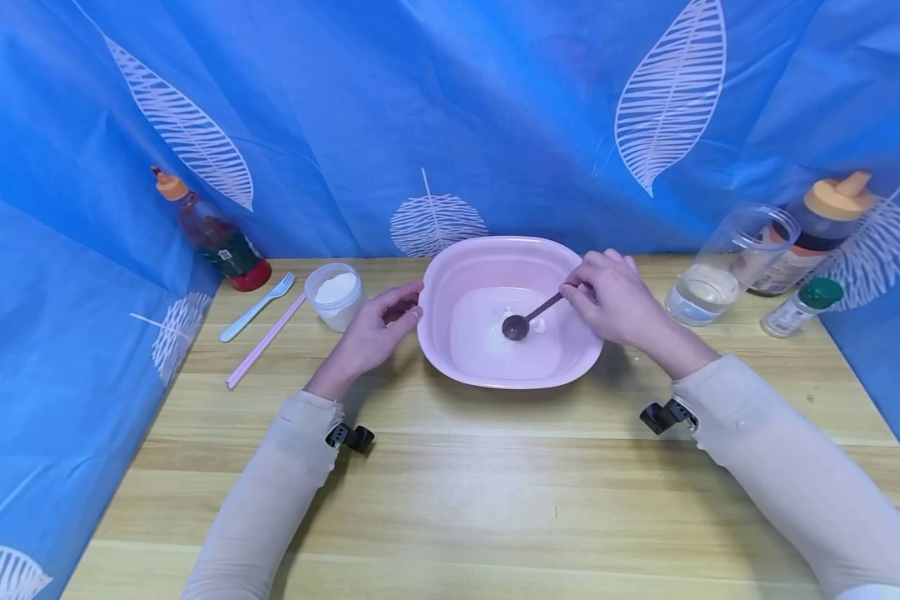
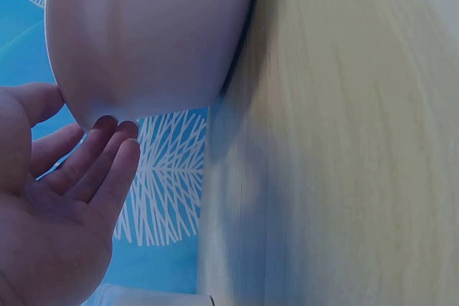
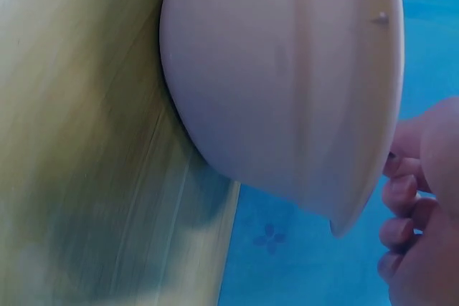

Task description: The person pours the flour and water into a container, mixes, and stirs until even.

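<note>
A pink plastic basin (image 1: 510, 377) stands on the wooden table with a little white material and what looks like clear liquid on its bottom. My right hand (image 1: 615, 296) pinches the handle of a dark brown measuring spoon (image 1: 516, 327), whose round bowl is low inside the basin. The spoon itself is hidden behind the basin wall in the right wrist view, where curled fingers (image 3: 400, 195) show beside the rim. With loosely extended fingers, my left hand (image 1: 375, 333) touches the basin's left rim. The left wrist view shows its fingertips (image 2: 129, 130) against the outer wall.
A clear jar of white powder (image 1: 336, 296) stands by my left hand. Farther left are pink chopsticks (image 1: 266, 340), a light blue fork (image 1: 257, 308) and a red sauce bottle (image 1: 225, 242). At right stand a clear cup of liquid (image 1: 708, 287), a dark sauce bottle (image 1: 817, 225) and a green-capped shaker (image 1: 802, 307).
</note>
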A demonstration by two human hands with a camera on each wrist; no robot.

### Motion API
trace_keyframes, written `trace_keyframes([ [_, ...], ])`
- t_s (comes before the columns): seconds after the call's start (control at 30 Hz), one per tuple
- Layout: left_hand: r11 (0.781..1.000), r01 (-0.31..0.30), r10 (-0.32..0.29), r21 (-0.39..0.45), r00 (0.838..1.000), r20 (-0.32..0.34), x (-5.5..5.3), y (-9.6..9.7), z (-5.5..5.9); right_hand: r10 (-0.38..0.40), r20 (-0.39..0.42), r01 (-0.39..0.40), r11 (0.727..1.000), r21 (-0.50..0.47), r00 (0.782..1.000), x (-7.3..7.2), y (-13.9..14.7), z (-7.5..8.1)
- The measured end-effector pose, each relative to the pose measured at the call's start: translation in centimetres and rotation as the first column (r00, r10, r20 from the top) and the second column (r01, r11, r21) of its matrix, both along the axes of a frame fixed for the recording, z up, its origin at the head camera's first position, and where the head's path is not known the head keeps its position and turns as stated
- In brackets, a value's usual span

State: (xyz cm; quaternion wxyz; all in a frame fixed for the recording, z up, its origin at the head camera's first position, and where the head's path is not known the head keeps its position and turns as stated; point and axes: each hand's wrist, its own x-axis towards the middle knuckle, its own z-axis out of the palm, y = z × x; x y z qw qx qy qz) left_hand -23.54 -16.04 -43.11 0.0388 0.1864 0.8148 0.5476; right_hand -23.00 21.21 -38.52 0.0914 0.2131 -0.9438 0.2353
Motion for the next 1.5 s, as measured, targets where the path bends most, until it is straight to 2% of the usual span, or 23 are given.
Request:
trace_keyframes([
  [0.2, 1.0, -0.004, 0.004, -0.005, 1.0, -0.006, 0.1, 0.1, 0.2, -0.048, 0.0, 0.048, 0.998, -0.048, 0.999, 0.0, 0.1, 0.2],
  [0.37, 1.0, -0.004, 0.004, -0.007, 1.0, -0.004, 0.1, 0.1, 0.1, -0.001, 0.045, 0.007, 0.993, -0.12, 0.999, 0.1, -0.8, 0.1],
  [0.57, 1.0, -0.005, 0.005, -0.004, 1.0, -0.001, 0.2, 0.1, 0.1, 0.036, 0.098, -0.028, 0.997, -0.077, 0.995, 0.2, -2.2, -0.2],
  [0.93, 1.0, -0.008, 0.008, -0.004, 1.0, 0.011, 0.0, 0.0, 0.0, -0.115, 0.043, 0.118, 0.991, -0.06, 0.992, -0.3, -1.3, -0.3],
  [1.07, 1.0, -0.01, 0.01, -0.003, 1.0, 0.01, 0.1, 0.0, 0.1, -0.151, 0.034, 0.153, 0.985, -0.079, 0.988, -0.5, -0.6, -0.2],
  [1.2, 1.0, -0.01, 0.01, -0.001, 1.0, 0.008, 0.1, 0.0, 0.1, -0.169, 0.061, 0.176, 0.976, -0.127, 0.984, -0.5, -0.4, 0.0],
  [1.33, 1.0, -0.008, 0.008, 0.0, 1.0, 0.009, 0.0, -0.1, -0.1, -0.136, 0.116, 0.154, 0.974, -0.166, 0.984, -0.1, -1.0, 0.1],
  [1.5, 1.0, -0.006, 0.006, -0.003, 1.0, 0.003, 0.0, 0.0, 0.0, -0.028, 0.155, 0.055, 0.983, -0.175, 0.988, 0.3, -2.5, 0.3],
])
